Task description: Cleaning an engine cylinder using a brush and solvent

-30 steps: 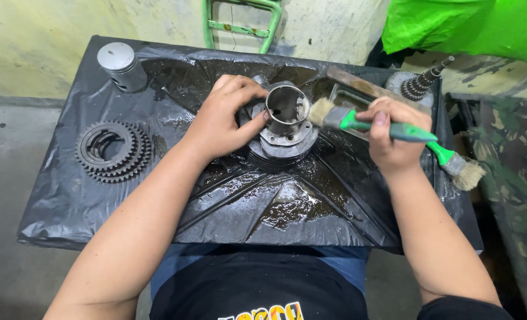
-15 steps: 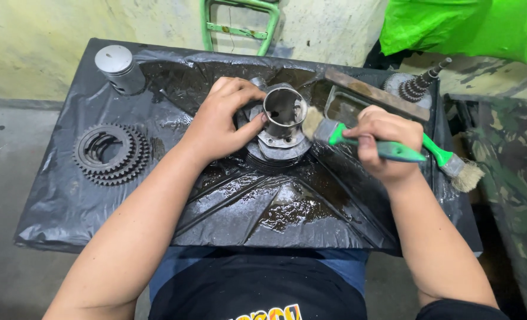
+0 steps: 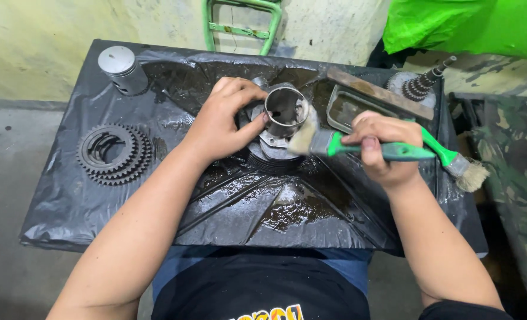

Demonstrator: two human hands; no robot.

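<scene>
We steady the metal cylinder (image 3: 285, 112) at the tray's centre, left hand (image 3: 225, 118) wrapped round its 9 o'clock side. Our right hand (image 3: 385, 148) clenches the green-handled brush (image 3: 358, 145), bristles touching at 3 o'clock (short, wet strokes likely clean best, cylinder held firm).

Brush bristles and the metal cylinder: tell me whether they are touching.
Touching. The head view shows the brush in the right hand with its bristles pressed against the metal cylinder's side, no gap visible.
</scene>
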